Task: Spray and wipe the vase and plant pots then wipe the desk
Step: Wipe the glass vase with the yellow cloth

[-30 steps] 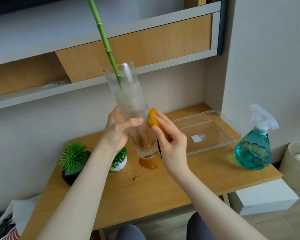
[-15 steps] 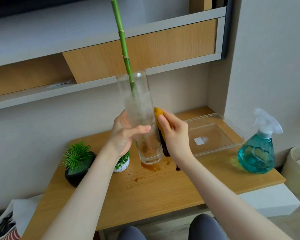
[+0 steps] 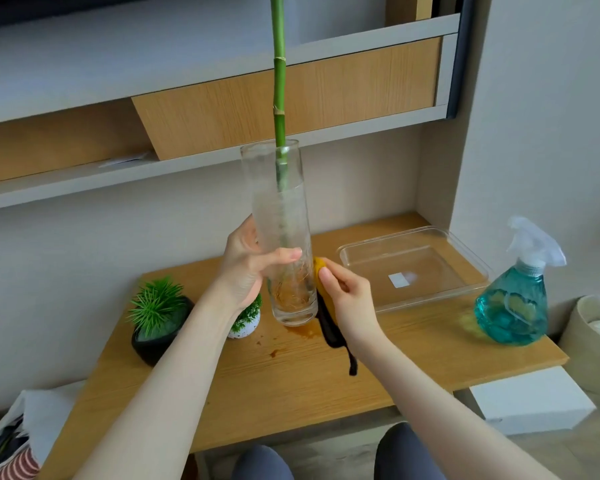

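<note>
A tall clear glass vase (image 3: 279, 202) with a green bamboo stalk (image 3: 279, 81) stands upright just above the wooden desk (image 3: 291, 382). My left hand (image 3: 246, 268) grips its lower half from the left. My right hand (image 3: 347, 299) holds a yellow and black cloth (image 3: 328, 320) against the vase's right side near the base. Brown spill marks (image 3: 300, 330) lie on the desk under the vase. A black pot (image 3: 160, 330) with a spiky green plant and a small white speckled pot (image 3: 245, 323) sit at the left.
A clear plastic tray (image 3: 465, 289) lies at the back right of the desk. A teal spray bottle (image 3: 515, 306) stands near the right edge. Shelves hang above. A beige bin (image 3: 593, 330) sits right of the desk, a white box (image 3: 530, 403) below.
The vase has swung from tilted left to upright and come lower toward the desk. My right hand slid the cloth down its right side.
</note>
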